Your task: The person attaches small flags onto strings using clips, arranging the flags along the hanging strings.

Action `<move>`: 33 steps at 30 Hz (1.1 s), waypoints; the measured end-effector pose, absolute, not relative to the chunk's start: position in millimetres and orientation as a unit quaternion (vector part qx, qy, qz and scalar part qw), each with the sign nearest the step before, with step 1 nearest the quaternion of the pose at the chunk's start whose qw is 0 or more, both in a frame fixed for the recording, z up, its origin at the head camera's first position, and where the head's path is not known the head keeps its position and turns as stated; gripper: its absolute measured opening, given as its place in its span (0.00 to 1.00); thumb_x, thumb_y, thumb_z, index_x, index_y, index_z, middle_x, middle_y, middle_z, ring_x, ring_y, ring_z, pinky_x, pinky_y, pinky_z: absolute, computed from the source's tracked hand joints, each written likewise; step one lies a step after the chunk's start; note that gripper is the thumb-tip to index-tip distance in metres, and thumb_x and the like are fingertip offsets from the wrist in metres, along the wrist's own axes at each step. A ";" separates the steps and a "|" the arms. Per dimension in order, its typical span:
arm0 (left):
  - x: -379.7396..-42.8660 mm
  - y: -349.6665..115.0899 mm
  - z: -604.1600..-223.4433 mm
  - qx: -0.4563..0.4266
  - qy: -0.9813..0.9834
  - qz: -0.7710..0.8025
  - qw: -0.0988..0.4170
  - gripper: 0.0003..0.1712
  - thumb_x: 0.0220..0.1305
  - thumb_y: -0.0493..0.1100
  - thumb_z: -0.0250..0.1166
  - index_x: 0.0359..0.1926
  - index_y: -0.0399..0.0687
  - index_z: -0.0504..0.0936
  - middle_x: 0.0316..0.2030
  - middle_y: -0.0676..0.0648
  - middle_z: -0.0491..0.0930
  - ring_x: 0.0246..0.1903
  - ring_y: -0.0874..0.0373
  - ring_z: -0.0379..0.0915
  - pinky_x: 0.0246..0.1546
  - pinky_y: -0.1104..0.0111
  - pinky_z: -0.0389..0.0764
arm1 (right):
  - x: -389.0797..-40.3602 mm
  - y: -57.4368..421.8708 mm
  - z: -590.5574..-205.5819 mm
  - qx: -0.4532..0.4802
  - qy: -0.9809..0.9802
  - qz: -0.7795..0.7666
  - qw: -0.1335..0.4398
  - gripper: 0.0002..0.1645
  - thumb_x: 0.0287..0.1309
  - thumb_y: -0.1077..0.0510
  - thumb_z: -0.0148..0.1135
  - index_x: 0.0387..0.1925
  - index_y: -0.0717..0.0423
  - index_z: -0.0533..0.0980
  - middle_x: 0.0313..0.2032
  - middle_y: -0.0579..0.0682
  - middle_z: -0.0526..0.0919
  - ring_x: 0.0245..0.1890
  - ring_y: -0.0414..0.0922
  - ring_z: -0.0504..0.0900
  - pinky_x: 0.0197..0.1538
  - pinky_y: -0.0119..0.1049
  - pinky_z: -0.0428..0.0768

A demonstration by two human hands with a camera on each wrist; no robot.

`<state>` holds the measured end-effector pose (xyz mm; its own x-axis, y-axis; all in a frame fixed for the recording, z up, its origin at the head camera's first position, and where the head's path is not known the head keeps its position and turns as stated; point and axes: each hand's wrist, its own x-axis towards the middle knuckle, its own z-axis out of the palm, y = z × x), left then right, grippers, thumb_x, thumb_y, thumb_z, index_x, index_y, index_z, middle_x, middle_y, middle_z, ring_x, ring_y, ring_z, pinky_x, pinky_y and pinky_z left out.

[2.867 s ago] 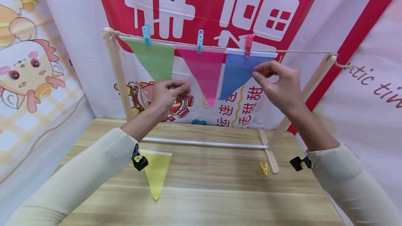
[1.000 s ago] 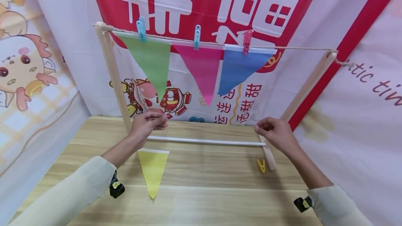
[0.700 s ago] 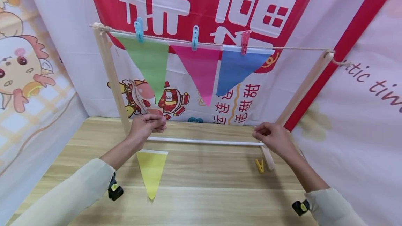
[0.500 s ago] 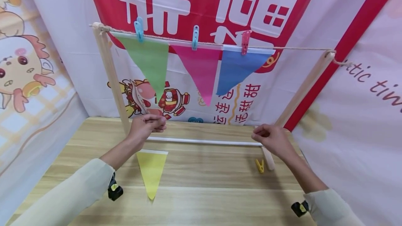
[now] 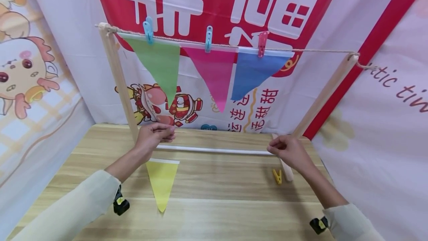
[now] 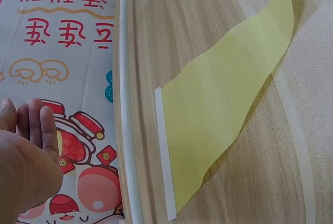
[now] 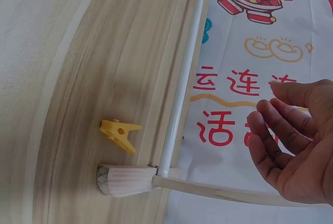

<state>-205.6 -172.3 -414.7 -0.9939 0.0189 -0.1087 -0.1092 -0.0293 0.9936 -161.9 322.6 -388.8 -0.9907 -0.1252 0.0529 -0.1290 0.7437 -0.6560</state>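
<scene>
My left hand (image 5: 152,138) hovers behind the yellow pennant (image 5: 162,183), fingers loosely bent and holding nothing. That pennant lies on the table, its white strip toward the back; the left wrist view shows its yellow cloth (image 6: 223,88) rippled. Empty too, my right hand (image 5: 289,150) hangs relaxed near the right post, above and behind a yellow clothespin (image 5: 277,176). From the twine (image 5: 321,50) hang a green pennant (image 5: 160,62), a pink pennant (image 5: 214,66) and a blue pennant (image 5: 254,71). Two blue clothespins (image 5: 208,39) and a pink clothespin (image 5: 262,44) clip them.
Two wooden posts, a left post (image 5: 120,81) and a right post (image 5: 327,92), hold the twine. A white rod (image 5: 214,150) runs low between them. The right wooden foot (image 5: 287,170) juts forward on the table (image 5: 227,211). A printed cloth backdrop (image 5: 83,66) stands close behind.
Both hands came down from the hanging pennants, where the right was at the blue one's edge and the left near the green one's tip. Over the last second they have barely moved.
</scene>
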 end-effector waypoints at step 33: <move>-205.2 -186.8 -447.8 -0.038 0.758 0.647 0.082 0.22 0.78 0.44 0.76 0.63 0.34 0.88 0.42 0.55 0.95 0.40 0.65 0.93 0.56 0.59 0.95 | -150.1 339.3 -426.6 0.023 -0.947 0.317 -0.038 0.14 0.69 0.53 0.80 0.43 0.61 0.88 0.38 0.54 0.93 0.38 0.43 0.88 0.40 0.36 0.86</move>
<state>-205.2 -186.8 -447.8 -0.9837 0.0473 -0.1735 -0.1640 0.1611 0.9732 -150.1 339.3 -426.6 -0.9961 -0.0678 -0.0571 -0.0198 0.7983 -0.6019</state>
